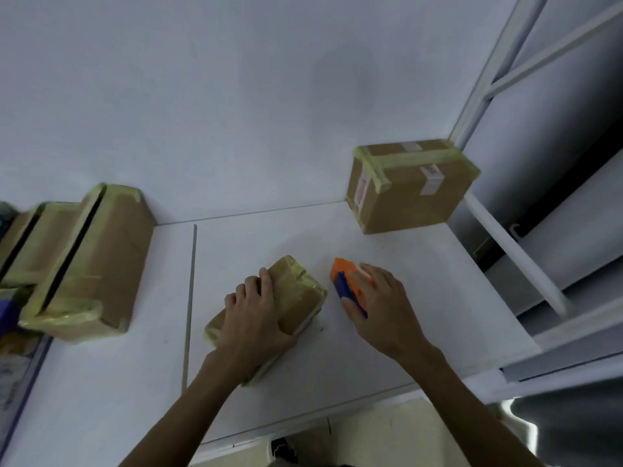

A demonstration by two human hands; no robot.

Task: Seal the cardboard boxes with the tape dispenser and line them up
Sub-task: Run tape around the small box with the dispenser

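A small cardboard box [296, 291] wrapped in yellowish tape lies on the white table [421, 315] in front of me. My left hand [253, 311] lies on top of it, fingers curled over its far left edge. Just to its right, my right hand [381, 305] grips the orange and blue tape dispenser [347, 284], which rests on the table. A taped box [408, 187] stands at the back right. Two more taped boxes [94, 264] stand side by side at the left, against the wall.
A white wall rises behind the table. A white metal shelf frame [512, 237] stands along the table's right edge. A thin seam [189, 298] runs front to back across the table, left of the small box. Blurred clutter sits at the far left edge.
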